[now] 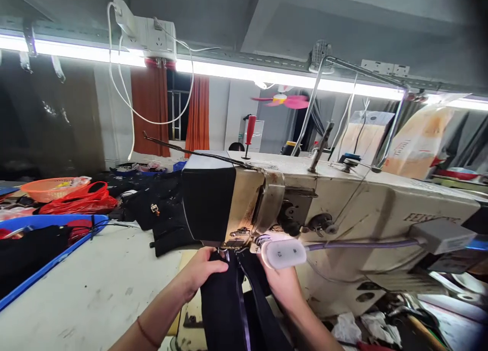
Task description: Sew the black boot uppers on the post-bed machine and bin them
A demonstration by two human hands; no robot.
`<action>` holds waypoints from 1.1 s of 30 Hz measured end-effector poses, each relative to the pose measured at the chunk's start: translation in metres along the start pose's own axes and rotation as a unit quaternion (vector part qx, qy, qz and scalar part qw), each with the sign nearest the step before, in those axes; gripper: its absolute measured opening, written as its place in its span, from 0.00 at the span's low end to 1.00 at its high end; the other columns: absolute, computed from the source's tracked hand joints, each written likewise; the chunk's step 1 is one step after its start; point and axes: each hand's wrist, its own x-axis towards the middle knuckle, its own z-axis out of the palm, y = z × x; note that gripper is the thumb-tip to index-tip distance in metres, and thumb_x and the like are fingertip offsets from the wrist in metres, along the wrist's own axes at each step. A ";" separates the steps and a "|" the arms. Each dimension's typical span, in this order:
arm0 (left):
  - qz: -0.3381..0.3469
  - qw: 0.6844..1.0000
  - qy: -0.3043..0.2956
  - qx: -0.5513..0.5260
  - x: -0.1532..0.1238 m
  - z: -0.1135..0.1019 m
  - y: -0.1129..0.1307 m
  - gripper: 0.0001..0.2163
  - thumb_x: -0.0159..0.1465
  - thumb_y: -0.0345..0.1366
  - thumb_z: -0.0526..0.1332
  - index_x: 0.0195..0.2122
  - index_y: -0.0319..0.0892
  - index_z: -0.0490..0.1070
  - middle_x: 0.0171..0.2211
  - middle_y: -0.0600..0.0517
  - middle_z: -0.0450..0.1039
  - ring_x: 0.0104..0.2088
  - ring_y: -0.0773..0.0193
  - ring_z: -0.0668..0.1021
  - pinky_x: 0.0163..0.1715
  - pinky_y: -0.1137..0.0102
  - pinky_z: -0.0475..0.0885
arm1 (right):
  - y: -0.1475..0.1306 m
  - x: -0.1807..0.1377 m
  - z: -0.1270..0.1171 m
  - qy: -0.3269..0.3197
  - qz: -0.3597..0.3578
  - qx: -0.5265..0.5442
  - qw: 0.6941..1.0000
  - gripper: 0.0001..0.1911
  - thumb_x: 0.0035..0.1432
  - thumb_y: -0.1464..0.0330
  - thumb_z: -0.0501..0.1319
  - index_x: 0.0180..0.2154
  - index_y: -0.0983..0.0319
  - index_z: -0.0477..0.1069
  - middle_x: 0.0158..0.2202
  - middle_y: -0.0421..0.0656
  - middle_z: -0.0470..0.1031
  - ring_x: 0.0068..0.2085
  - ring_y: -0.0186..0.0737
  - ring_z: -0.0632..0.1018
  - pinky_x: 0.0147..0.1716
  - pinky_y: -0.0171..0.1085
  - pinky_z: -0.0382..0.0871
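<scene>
A cream sewing machine (pixel 366 208) fills the middle and right, its head partly wrapped in black cloth. Under its needle area lies black fabric (pixel 224 310) with a shiny strip running toward me. My left hand (pixel 200 272) rests on the fabric's left edge, fingers curled over it just before the needle. My right hand (pixel 284 285) grips the fabric's right side, its fingers partly hidden behind a small white lamp (pixel 284 253) on the machine.
A white table (pixel 95 290) stretches left, with a blue tray (pixel 49 262) of dark cloth at its edge. Behind are an orange basket (pixel 49 188), a red bag (pixel 82 201) and a pile of black garments (pixel 160 208). A red-handled screwdriver (pixel 249 135) stands on the machine.
</scene>
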 end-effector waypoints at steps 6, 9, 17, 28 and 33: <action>0.012 0.998 0.004 -0.063 -0.002 0.006 -0.004 0.13 0.46 0.30 0.65 0.35 0.38 0.75 0.31 0.50 0.79 0.33 0.59 0.79 0.38 0.67 0.71 | -0.053 -0.030 -0.025 -0.257 -0.031 -0.224 0.939 0.28 0.54 0.66 0.59 0.58 0.54 0.68 0.58 0.52 0.69 0.52 0.57 0.77 0.50 0.53 0.71; -0.004 0.995 0.024 -0.093 -0.003 0.002 -0.010 0.14 0.47 0.31 0.65 0.36 0.38 0.75 0.30 0.49 0.79 0.31 0.59 0.79 0.34 0.67 0.72 | -0.052 -0.020 -0.022 -0.267 -0.058 -0.246 0.930 0.31 0.50 0.70 0.58 0.57 0.53 0.70 0.56 0.50 0.72 0.51 0.55 0.77 0.50 0.53 0.71; -0.008 0.997 0.025 -0.069 -0.004 0.003 -0.006 0.15 0.49 0.32 0.66 0.40 0.38 0.76 0.32 0.50 0.81 0.32 0.60 0.80 0.38 0.68 0.72 | -0.031 -0.005 -0.022 -0.213 -0.135 -0.200 0.947 0.27 0.47 0.71 0.57 0.51 0.55 0.76 0.52 0.47 0.76 0.51 0.52 0.77 0.50 0.48 0.71; -0.045 0.993 0.038 -0.100 0.001 0.004 -0.006 0.20 0.47 0.32 0.67 0.44 0.40 0.77 0.30 0.51 0.81 0.28 0.60 0.79 0.33 0.67 0.71 | -0.025 -0.004 -0.021 -0.166 -0.212 -0.177 0.947 0.18 0.50 0.70 0.56 0.42 0.56 0.77 0.38 0.43 0.78 0.38 0.43 0.79 0.45 0.40 0.72; -0.042 0.993 0.026 -0.112 0.001 0.004 -0.007 0.19 0.46 0.33 0.68 0.41 0.39 0.78 0.30 0.49 0.81 0.32 0.55 0.81 0.39 0.64 0.72 | -0.020 -0.004 -0.021 -0.187 -0.243 -0.190 0.933 0.21 0.51 0.71 0.57 0.47 0.55 0.76 0.37 0.43 0.78 0.39 0.43 0.79 0.45 0.40 0.72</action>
